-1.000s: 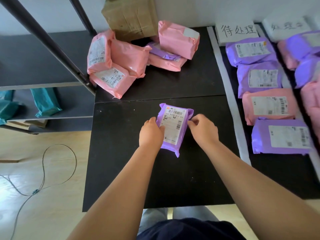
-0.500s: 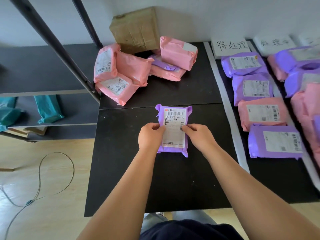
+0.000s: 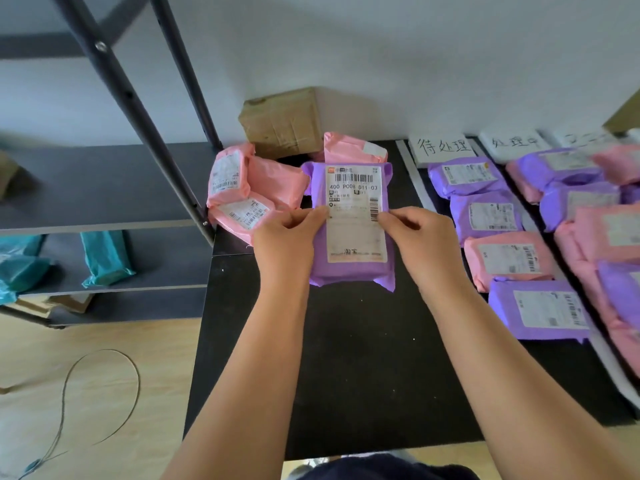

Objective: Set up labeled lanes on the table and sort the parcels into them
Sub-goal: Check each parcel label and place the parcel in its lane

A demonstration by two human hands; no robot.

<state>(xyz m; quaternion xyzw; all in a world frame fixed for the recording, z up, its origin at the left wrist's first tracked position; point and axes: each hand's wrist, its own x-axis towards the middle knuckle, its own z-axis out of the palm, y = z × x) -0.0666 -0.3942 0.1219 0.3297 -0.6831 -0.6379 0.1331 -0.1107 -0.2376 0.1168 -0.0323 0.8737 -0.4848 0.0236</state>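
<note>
1. The left hand (image 3: pixel 287 233) and right hand (image 3: pixel 415 233) each pinch one long edge of the purple parcel (image 3: pixel 353 271). The thumbs lie on its shipping label (image 3: pixel 355 209).
2. The parcel sits between the hands and appears raised off the black table (image 3: pixel 346 375). Its label faces up, and its long axis runs 12 to 6 o'clock.
3. The unsorted pink parcels (image 3: pixel 277 181) are heaped at 10 to 11 o'clock, just beyond the left hand.
4. A white tape strip (image 3: pixel 415 181) runs past at 2 o'clock. Beyond it, the first lane sign (image 3: pixel 445 147) heads a column of four sorted parcels.
5. The lanes all lie toward 3 o'clock, so the right hand is nearer. Bare table shows at 4 o'clock, below the lowest lane parcel (image 3: pixel 540 315). Parcels there lie 9 to 3, so a quarter turn seems needed.
</note>
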